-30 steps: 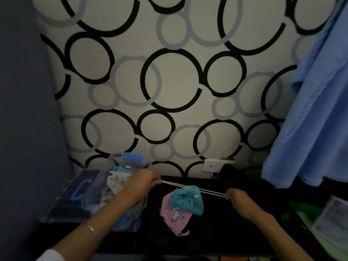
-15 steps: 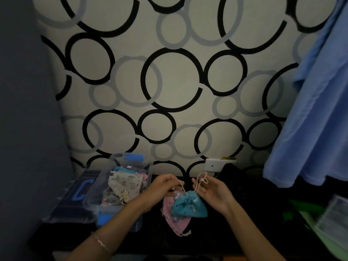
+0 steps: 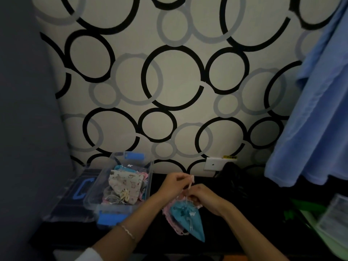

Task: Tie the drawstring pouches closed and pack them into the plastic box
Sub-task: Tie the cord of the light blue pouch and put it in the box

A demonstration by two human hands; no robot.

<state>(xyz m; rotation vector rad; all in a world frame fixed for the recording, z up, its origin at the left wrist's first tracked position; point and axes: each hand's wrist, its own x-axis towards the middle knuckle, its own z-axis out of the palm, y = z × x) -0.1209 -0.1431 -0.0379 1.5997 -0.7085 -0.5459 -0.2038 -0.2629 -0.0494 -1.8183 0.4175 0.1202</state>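
Note:
A teal drawstring pouch lies on the black table, on top of a pink pouch whose edge shows at its left. Both hands meet just above the teal pouch's gathered neck. My left hand pinches the white drawstring and lifts a short loop of it. My right hand pinches the same string right at the neck. A clear plastic box with blue latches stands to the left and holds several pouches, a cream printed one uppermost.
The box's clear lid with a blue latch lies left of the box against a dark wall. A white wall plate and a black object sit behind the hands. Blue cloth hangs at right; green and clear packaging lies at far right.
One second ago the hands were spread wide, pulling the string taut. They have come together over the teal pouch's neck, and the pouch has shifted toward me.

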